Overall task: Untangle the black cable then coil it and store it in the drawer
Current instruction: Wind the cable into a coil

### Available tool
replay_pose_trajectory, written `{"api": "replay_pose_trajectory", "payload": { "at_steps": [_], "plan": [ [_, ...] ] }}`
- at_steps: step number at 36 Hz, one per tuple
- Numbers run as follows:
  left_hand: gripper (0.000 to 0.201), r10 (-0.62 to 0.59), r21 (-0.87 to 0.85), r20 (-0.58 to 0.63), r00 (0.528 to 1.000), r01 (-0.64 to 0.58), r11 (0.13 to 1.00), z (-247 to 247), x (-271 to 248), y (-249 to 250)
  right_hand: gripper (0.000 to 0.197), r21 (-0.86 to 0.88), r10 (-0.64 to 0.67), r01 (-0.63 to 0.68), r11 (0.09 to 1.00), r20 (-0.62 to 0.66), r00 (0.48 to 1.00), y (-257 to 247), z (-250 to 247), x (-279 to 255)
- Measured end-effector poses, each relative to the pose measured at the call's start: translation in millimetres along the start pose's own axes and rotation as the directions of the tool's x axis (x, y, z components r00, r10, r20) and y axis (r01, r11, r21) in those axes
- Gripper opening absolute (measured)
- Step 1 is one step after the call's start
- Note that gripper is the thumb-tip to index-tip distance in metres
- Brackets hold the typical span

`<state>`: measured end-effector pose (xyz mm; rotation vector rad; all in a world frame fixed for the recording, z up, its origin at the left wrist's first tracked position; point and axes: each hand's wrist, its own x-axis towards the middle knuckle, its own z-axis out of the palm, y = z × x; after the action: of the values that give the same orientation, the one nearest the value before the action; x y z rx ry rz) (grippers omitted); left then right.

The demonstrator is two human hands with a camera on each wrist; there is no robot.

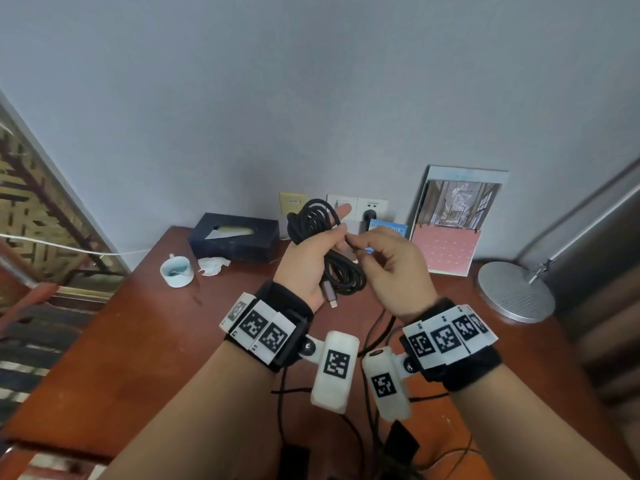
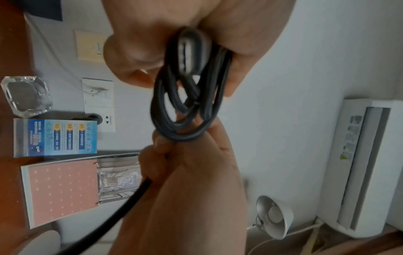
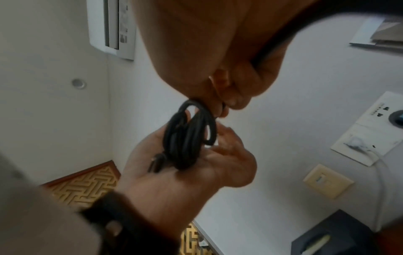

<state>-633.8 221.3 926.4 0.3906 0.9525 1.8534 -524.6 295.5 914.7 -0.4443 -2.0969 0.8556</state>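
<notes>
The black cable (image 1: 313,220) is wound into a loose coil that runs across my left hand (image 1: 311,258), held above the red-brown desk (image 1: 138,341). Thumb and fingers of that hand curl round the loops (image 2: 185,103). A grey plug (image 1: 328,293) of the cable hangs below the palm. My right hand (image 1: 388,261) pinches the cable's other end (image 1: 351,249) beside the coil (image 3: 189,136). No drawer is in view.
On the desk stand a dark tissue box (image 1: 235,239), a pale cup (image 1: 176,271), crumpled paper (image 1: 214,265), a blue card (image 1: 388,228), a pink calendar (image 1: 450,237) and a round lamp base (image 1: 516,291). Wall sockets (image 1: 356,207) sit behind the hands. Thin black wires (image 1: 377,327) trail under my wrists.
</notes>
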Motion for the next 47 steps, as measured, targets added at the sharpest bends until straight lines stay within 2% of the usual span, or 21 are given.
{"api": "replay_pose_trajectory", "payload": {
  "at_steps": [4, 6, 10, 12, 14, 16, 17, 18, 21, 25, 29, 32, 34, 36, 38, 40, 42, 43, 45, 47],
  "plan": [
    [0.019, 0.035, -0.032, -0.035, 0.999, -0.036, 0.999, 0.7, 1.2, 3.9, 0.034, 0.065, 0.030, -0.041, 0.997, 0.157, 0.987, -2.3, -0.7, 1.6],
    [0.032, 0.010, -0.047, -0.037, 0.999, -0.012, 0.999, 1.6, 0.8, 5.1, 0.036, 0.108, 0.053, -0.083, 0.991, 0.251, 0.966, -4.4, -1.6, 2.2],
    [0.069, -0.071, -0.019, 0.019, 0.997, 0.071, 0.997, 0.8, -2.2, 4.2, 0.033, 0.204, 0.092, -0.166, 0.965, 0.328, 0.940, -10.4, -7.1, 3.0],
    [0.075, -0.097, -0.067, 0.021, 0.995, 0.098, 0.993, -2.4, -1.2, 3.4, 0.036, 0.213, 0.115, -0.204, 0.956, 0.368, 0.923, -15.5, -7.1, 3.8],
    [0.061, -0.075, -0.140, -0.025, 0.997, 0.071, 0.988, -2.9, 1.3, 5.0, 0.039, 0.223, 0.154, -0.251, 0.942, 0.376, 0.914, -17.7, -4.9, 4.5],
    [0.025, -0.049, -0.188, -0.064, 0.997, 0.036, 0.982, -2.2, 4.0, 6.0, 0.031, 0.233, 0.242, -0.324, 0.917, 0.322, 0.915, -16.4, -2.2, 5.0],
    [0.013, -0.039, -0.211, -0.079, 0.996, 0.022, 0.977, -0.8, 3.7, 6.8, 0.024, 0.245, 0.289, -0.360, 0.900, 0.282, 0.915, -14.9, -0.8, 5.1],
    [0.010, -0.030, -0.237, -0.089, 0.996, 0.008, 0.971, 0.5, 3.0, 7.8, 0.021, 0.251, 0.319, -0.377, 0.891, 0.244, 0.916, -13.2, -0.3, 5.0],
    [0.013, 0.024, -0.255, -0.118, 0.993, -0.054, 0.966, 1.5, 3.9, 9.0, 0.030, 0.145, 0.294, -0.323, 0.935, 0.189, 0.937, -6.3, -0.8, 2.9],
    [0.018, 0.106, -0.238, -0.212, 0.972, -0.156, 0.959, 3.1, 6.4, 15.9, 0.034, 0.044, 0.292, -0.309, 0.950, 0.224, 0.930, 2.0, -1.8, -3.3],
    [0.021, 0.167, -0.224, -0.259, 0.951, -0.227, 0.948, -0.4, 12.6, 29.6, 0.029, 0.107, 0.352, -0.393, 0.913, 0.278, 0.894, 5.7, 0.1, -5.9],
    [0.022, 0.223, -0.210, -0.286, 0.932, -0.288, 0.934, -3.3, 14.8, 39.8, 0.030, 0.250, 0.410, -0.480, 0.841, 0.284, 0.867, 8.2, -1.7, -10.9],
    [0.021, 0.272, -0.165, -0.322, 0.907, -0.336, 0.927, -7.1, 17.5, 46.2, 0.030, 0.321, 0.436, -0.532, 0.783, 0.326, 0.839, 9.9, -2.5, -11.9],
    [0.020, 0.328, -0.081, -0.364, 0.872, -0.380, 0.921, -9.5, 20.3, 50.9, 0.029, 0.316, 0.432, -0.565, 0.762, 0.403, 0.807, 10.3, -3.1, -11.9],
    [0.018, 0.396, 0.048, -0.375, 0.838, -0.409, 0.911, -10.0, 20.8, 53.3, 0.023, 0.259, 0.396, -0.542, 0.799, 0.452, 0.799, 9.9, -3.3, -11.7],
    [0.014, 0.476, 0.253, -0.332, 0.814, -0.409, 0.877, -10.1, 19.3, 52.7, 0.020, 0.130, 0.367, -0.470, 0.873, 0.460, 0.809, 10.2, -4.2, -11.6],
    [0.011, 0.540, 0.514, -0.259, 0.801, -0.359, 0.779, -10.9, 16.2, 49.5, 0.022, -0.070, 0.305, -0.308, 0.949, 0.459, 0.835, 10.0, -7.6, -9.3],
    [0.020, 0.568, 0.616, -0.230, 0.790, -0.333, 0.714, -13.2, 16.1, 46.2, 0.023, -0.152, 0.264, -0.217, 0.964, 0.472, 0.841, 9.4, -9.7, -7.1],
    [0.033, 0.603, 0.696, -0.188, 0.775, -0.328, 0.639, -15.7, 15.4, 41.3, 0.021, -0.257, 0.212, -0.085, 0.963, 0.521, 0.827, 7.4, -14.3, -2.7],
    [0.025, 0.625, 0.730, -0.147, 0.767, -0.342, 0.591, -14.9, 14.3, 38.6, 0.012, -0.320, 0.165, 0.036, 0.947, 0.578, 0.799, 3.7, -15.7, 0.5]
  ]
}}
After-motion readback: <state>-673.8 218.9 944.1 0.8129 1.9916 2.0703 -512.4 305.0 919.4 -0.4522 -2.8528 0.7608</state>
